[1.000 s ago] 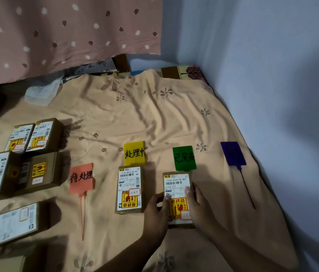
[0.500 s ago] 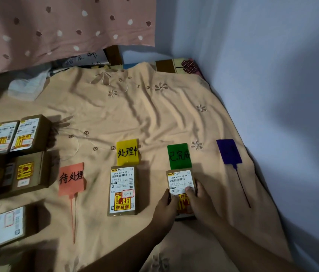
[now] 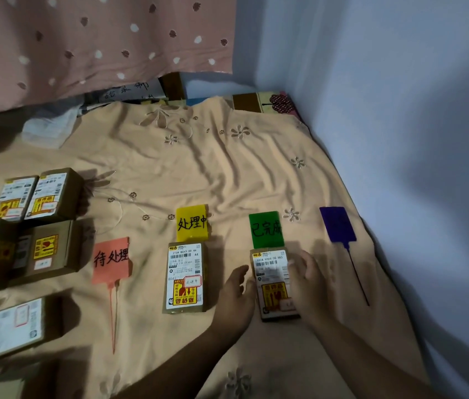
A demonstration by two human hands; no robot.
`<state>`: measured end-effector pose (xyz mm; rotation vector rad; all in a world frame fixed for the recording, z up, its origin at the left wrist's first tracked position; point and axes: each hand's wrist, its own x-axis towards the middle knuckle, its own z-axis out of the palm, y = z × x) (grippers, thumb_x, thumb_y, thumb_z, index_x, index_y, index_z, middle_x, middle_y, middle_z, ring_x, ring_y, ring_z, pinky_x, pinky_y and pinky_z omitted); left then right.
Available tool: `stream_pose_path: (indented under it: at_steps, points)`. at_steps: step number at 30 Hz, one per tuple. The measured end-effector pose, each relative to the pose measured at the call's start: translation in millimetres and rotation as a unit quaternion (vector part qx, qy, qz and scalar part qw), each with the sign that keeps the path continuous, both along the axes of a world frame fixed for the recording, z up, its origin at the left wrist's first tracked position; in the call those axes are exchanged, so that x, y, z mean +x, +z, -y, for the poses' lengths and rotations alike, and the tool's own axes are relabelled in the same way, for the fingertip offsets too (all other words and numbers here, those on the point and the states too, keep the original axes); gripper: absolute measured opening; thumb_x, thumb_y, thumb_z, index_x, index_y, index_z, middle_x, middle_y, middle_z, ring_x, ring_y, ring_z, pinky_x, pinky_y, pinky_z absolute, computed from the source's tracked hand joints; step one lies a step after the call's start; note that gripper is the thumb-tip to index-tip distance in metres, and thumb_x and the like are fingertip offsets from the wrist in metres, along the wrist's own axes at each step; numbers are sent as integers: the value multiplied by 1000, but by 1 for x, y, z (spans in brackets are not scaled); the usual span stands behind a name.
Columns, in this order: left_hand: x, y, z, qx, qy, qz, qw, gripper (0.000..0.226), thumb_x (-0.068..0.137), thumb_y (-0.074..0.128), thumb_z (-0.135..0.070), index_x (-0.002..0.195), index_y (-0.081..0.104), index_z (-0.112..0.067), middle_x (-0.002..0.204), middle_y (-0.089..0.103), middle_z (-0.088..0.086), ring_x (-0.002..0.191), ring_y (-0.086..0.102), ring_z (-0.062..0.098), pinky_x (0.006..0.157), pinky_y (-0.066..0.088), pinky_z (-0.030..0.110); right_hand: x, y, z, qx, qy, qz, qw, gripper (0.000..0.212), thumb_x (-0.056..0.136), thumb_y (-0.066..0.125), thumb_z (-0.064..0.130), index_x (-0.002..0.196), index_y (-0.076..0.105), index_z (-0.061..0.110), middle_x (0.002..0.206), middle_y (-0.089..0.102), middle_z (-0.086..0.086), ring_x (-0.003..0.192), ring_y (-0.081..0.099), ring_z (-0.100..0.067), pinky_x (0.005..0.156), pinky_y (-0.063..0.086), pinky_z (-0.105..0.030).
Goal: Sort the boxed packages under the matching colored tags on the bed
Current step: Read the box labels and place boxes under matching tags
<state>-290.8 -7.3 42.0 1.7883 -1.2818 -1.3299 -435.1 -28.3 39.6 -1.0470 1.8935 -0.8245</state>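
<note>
Four coloured tags lie in a row on the bed sheet: red, yellow, green and purple. One boxed package lies flat just below the yellow tag. Another box lies just below the green tag. My right hand grips that box's right side, fingers over the label. My left hand sits beside its left edge, fingers loose, thumb close to the cardboard. Several unsorted boxes are grouped at the left.
A blue-grey wall runs along the bed's right side. A dotted pink curtain hangs at the back, above papers and a clear plastic bag. Nothing lies below the red and purple tags except their thin tails.
Both hands slid the box up the sheet until it sat right under the green tag. My left hand has since loosened and drawn slightly away from the box's left edge.
</note>
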Motion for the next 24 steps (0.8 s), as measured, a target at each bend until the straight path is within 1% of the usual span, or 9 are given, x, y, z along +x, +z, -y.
stream_pose_path:
  at_steps: [3,5,7,11,14,16,18,20,24]
  points:
    - [19,17,2,-60,44,12,997,12,97,54,-18,93,64,-15,91,69,-5,83,62,7,75,48,26,11,17,4,-87,0,9,996,20,96,52,18,114,61,16,110,65,2,95,63,-9,71,50,-11]
    - [34,30,2,-74,74,15,994,32,98,52,-21,66,52,-17,63,59,0,59,53,13,60,44,35,27,24,5,-101,17,26,994,7,93,57,21,94,64,19,93,69,-2,85,67,-14,71,56,-26]
    - [54,39,-1,-83,99,16,992,46,99,50,-23,55,36,-17,50,41,-3,48,37,8,52,33,32,53,32,5,-106,32,33,993,16,90,61,25,76,59,18,72,64,2,68,61,-9,64,50,-28]
    - [104,48,-15,-87,124,9,989,57,101,41,-41,62,58,-4,56,64,4,51,57,12,54,43,32,115,48,0,-115,92,27,989,42,94,56,22,56,39,20,44,48,12,46,42,-1,47,30,-15]
    - [150,53,-33,-140,156,28,977,45,104,33,-30,61,44,-20,51,50,-8,50,46,1,51,31,21,162,47,-7,-86,136,75,984,36,98,48,22,63,57,18,53,61,13,50,57,8,47,38,-6]
    - [188,50,-47,-171,187,61,965,38,104,31,-26,68,40,-17,59,41,-7,53,37,5,54,28,26,196,42,-11,-74,166,82,980,42,96,46,36,70,59,7,60,62,-3,52,56,-2,53,45,-21]
    - [232,39,-60,-180,227,73,954,34,104,33,-24,72,41,-18,61,42,-7,56,39,6,57,31,29,230,34,-15,-91,186,69,976,49,87,43,47,59,41,7,50,43,-5,50,40,-8,53,33,-31]
    - [272,29,-72,-176,264,82,945,29,103,39,-20,75,45,-16,65,47,-4,61,42,7,61,36,32,261,31,-19,-91,204,57,973,46,88,44,40,54,28,15,44,31,5,47,30,-7,51,24,-32]
    - [344,21,-86,-147,295,99,939,21,99,52,-19,84,65,-14,70,60,-10,67,54,-1,66,41,23,317,19,-23,-55,254,51,964,49,98,46,25,52,33,15,39,38,7,43,35,-4,48,24,-27]
